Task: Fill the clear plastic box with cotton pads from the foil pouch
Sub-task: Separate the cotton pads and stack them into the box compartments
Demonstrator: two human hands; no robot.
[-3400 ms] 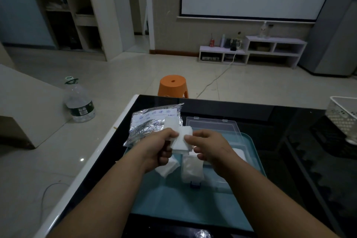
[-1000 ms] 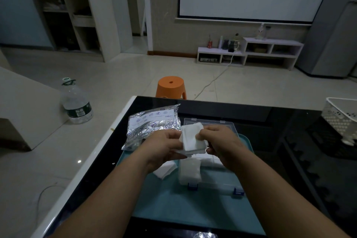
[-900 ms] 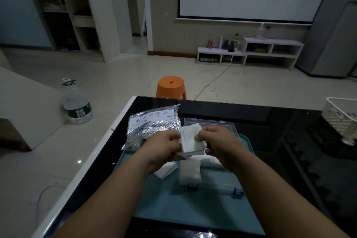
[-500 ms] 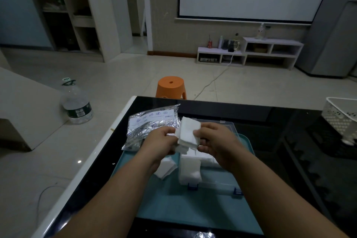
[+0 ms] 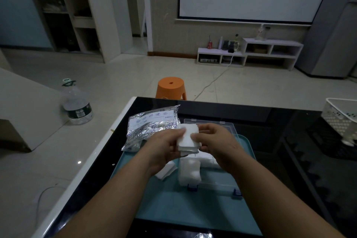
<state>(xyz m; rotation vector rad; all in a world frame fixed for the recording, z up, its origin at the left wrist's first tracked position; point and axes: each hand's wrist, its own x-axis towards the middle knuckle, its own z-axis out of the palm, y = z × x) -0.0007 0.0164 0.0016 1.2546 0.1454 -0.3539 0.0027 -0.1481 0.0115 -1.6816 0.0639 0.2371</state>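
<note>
A stack of white cotton pads (image 5: 187, 139) is held between my left hand (image 5: 164, 148) and my right hand (image 5: 216, 141), above the clear plastic box (image 5: 212, 179). The box lies open on a teal tray (image 5: 173, 208), its lid (image 5: 226, 124) folded back behind my hands. A pile of pads (image 5: 189, 172) stands in the box's left end. The silver foil pouch (image 5: 152, 125) lies to the left, partly on the tray's far corner. Another loose pad (image 5: 164, 172) rests on the tray under my left wrist.
The tray sits on a glossy black table (image 5: 289, 160) with a white left edge. A white perforated basket (image 5: 342, 118) stands at the table's right. Beyond the table are an orange stool (image 5: 171, 87) and a large water bottle (image 5: 76, 102) on the floor.
Both hands have kept hold of the pad stack and turned it from upright to lying flatter and lower between them. The box, pouch and tray have not moved.
</note>
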